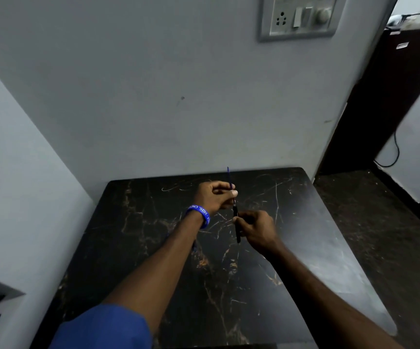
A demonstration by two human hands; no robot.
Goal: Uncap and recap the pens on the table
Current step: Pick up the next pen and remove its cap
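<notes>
Just above the centre of the frame, over the black marble-patterned worktop (153,248), the left hand (214,195) pinches a thin blue pen body (230,178) that points up, its fingers (231,193) closed narrowly around it. Just below, the right hand (256,229) grips a slim black pen cap (236,222) in line with it. The 2 parts nearly meet; whether uncapping or recapping, I cannot tell. Recapping would call for a straight push along the axis.
</notes>
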